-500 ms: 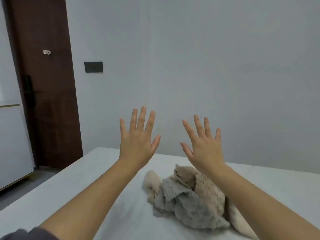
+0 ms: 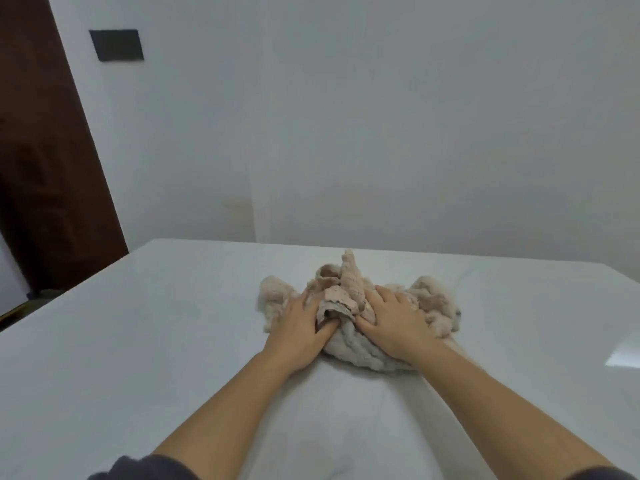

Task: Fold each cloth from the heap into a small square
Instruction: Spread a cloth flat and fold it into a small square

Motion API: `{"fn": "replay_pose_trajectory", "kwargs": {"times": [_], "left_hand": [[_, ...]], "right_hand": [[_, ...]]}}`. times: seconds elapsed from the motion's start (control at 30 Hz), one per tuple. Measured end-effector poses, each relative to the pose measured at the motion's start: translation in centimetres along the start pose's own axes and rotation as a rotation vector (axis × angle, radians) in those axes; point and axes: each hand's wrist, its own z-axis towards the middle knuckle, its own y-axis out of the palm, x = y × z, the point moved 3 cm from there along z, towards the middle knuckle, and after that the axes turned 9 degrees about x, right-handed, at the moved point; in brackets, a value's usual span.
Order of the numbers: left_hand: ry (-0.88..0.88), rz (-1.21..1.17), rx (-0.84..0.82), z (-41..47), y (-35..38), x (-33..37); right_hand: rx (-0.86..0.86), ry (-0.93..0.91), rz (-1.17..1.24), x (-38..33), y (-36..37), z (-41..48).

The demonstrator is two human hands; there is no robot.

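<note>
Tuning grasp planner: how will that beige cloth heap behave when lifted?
Probably floppy: the cloth heap lies crumpled in loose folds. Likely light and soft, given fluffy texture under the left hand and right hand. Layers overlap, so several may lift together.

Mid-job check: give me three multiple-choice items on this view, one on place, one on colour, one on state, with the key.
1. Where is the heap?
A on the floor; B on the white table; C on a chair.
2. What colour are its cloths?
A red; B blue; C beige and grey.
3. What state is the heap in?
A crumpled, nothing folded; B one neat square beside it; C all stacked squares.

Key:
1 B: it lies on the tabletop, under the left hand and right hand.
2 C: only pale beige and grey folds show.
3 A: every cloth in view is bunched up.
</note>
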Motion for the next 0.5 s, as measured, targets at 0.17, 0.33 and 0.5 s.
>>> {"fn": "replay_pose_trajectory", "kwargs": {"times": [0.17, 0.33, 0.5], "left_hand": [[-0.096, 0.086, 0.126, 6.0, 2.7, -2.1], [-0.116, -0.025, 0.246, 8.7, 2.2, -2.3], [0.098, -0.198, 0.505, 6.6, -3.3, -1.0]], "right_hand": [[0.071, 0.069, -0.054, -0.2, 1.4, 5.4], [0.100, 0.089, -0.016, 0.1, 2.7, 8.3], [0.269, 0.028, 0.165, -1.1, 0.1, 6.5]]}}
